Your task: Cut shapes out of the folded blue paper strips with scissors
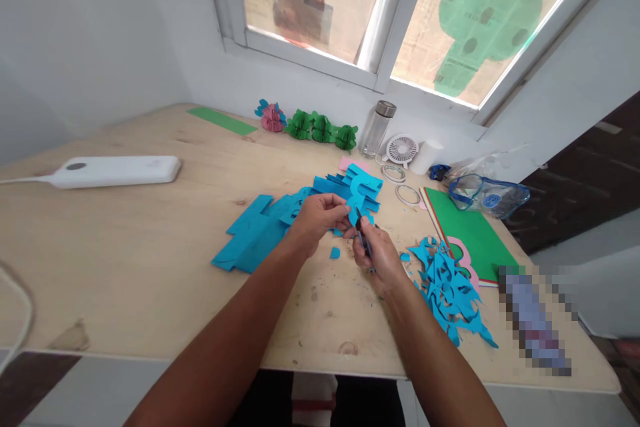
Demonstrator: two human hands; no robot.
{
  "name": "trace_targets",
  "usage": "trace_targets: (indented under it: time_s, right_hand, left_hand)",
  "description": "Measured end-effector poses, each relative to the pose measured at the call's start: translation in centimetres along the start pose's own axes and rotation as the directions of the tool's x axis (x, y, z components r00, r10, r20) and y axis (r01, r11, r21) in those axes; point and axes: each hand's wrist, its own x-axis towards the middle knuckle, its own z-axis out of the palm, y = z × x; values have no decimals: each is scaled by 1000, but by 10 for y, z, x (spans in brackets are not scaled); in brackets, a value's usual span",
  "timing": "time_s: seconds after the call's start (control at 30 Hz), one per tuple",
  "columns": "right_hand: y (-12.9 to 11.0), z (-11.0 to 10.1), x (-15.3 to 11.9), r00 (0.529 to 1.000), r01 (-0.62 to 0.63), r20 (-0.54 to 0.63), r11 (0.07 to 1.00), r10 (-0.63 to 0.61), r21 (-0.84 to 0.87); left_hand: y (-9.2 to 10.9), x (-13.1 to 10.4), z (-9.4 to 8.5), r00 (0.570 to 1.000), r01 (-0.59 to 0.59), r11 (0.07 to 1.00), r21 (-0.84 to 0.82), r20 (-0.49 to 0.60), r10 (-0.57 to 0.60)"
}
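My left hand pinches a small piece of blue paper between thumb and fingers, above the middle of the table. My right hand is closed around dark-handled scissors, their tip against the blue piece. Part of the scissors is hidden by my fingers. Under and left of my left wrist lie folded blue paper sheets. More cut blue paper is stacked just beyond my hands. A small blue scrap rests on the wood between my forearms.
Blue offcuts are heaped right of my right hand, near a green sheet stack with a pink cutout. Tape rings, a bottle, a small fan and green paper ornaments stand behind. A white power strip lies left.
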Motion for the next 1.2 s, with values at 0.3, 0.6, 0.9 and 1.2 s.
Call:
trace_targets:
  time_s: [0.3, 0.6, 0.9, 1.2]
  right_hand:
    - [0, 0, 0, 1000, 2, -14, 1000, -3, -19]
    - [1, 2, 0, 999, 19, -38, 999, -21, -41]
    - [-2, 4, -2, 996, 52, -63, 993, -59, -106]
    - [0, 2, 2, 991, 83, -89, 982, -99, -171]
  left_hand:
    - [-5, 5, -1, 1000, -24, 999, -30, -2, 24]
    - [-11, 10, -3, 999, -37, 999, -35, 7, 37]
    - [-8, 8, -2, 999, -34, 999, -11, 10, 34]
    - [-9, 9, -3, 1000, -27, 1000, -3, 9, 27]
